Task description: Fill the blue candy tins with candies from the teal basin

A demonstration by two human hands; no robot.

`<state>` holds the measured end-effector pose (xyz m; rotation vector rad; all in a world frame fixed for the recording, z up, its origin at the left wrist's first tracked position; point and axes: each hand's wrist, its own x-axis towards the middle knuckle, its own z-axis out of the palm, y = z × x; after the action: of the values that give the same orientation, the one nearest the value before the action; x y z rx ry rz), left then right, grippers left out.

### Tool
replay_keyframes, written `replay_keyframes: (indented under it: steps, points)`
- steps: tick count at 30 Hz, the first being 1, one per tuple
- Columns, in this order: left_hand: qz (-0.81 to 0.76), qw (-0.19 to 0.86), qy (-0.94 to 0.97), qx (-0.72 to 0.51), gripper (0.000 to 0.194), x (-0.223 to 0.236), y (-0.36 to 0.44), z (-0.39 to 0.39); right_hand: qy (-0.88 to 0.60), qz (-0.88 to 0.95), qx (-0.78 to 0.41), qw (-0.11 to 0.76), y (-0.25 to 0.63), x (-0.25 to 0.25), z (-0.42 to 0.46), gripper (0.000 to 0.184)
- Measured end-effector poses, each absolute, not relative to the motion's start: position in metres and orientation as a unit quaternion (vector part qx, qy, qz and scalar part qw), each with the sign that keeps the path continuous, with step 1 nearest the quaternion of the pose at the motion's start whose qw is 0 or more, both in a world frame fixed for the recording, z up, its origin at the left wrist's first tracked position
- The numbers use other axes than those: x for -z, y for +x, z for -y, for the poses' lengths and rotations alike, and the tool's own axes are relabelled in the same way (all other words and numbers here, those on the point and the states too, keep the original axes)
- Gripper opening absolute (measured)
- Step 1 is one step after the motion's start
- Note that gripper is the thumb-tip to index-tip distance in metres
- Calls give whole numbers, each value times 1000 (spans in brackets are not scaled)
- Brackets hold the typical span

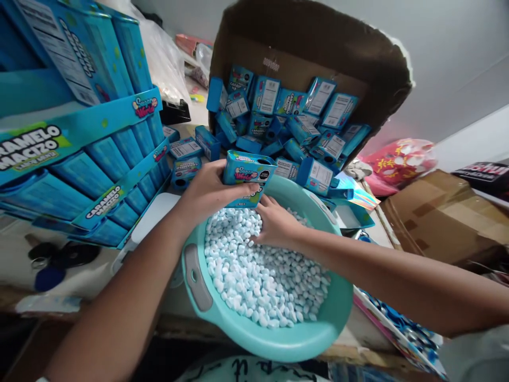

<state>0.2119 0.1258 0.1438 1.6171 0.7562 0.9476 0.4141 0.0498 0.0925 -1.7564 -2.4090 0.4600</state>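
My left hand [210, 185] grips a small blue candy box [245, 178] upright, its thumb across the printed front. The box is above the far part of a turquoise tub [254, 334]. Pale blue and white candies [258, 286] fill much of the tub. My right hand [278, 223] reaches into the candies just below and right of the box. Its thumb and fingers are apart, with the fingertips partly buried or hidden; no candies show in its grasp.
Behind the tub a cardboard carton [310, 48] lies with its opening towards me, several blue boxes [266, 95] piled in and before it. Stacked display trays of blue boxes [115, 207] stand at the left. Keys [40, 260] lie at the lower left, and a brown carton [433, 217] is at the right.
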Motion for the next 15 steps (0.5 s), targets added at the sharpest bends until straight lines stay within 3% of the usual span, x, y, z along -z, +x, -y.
replay_keyframes:
  steps: [4,12,15]
  points:
    - [-306,524,695,-385,44,-146,212,-125,-576,800,-143,83,412,-91,-51,98]
    - [-297,527,697,-384,45,-142,213,-127,-559,807,-146,119,402,-95,-41,81]
    - [-272,550,691,-381,44,-142,214,-127,-549,823,-116,95,397,-98,-37,82]
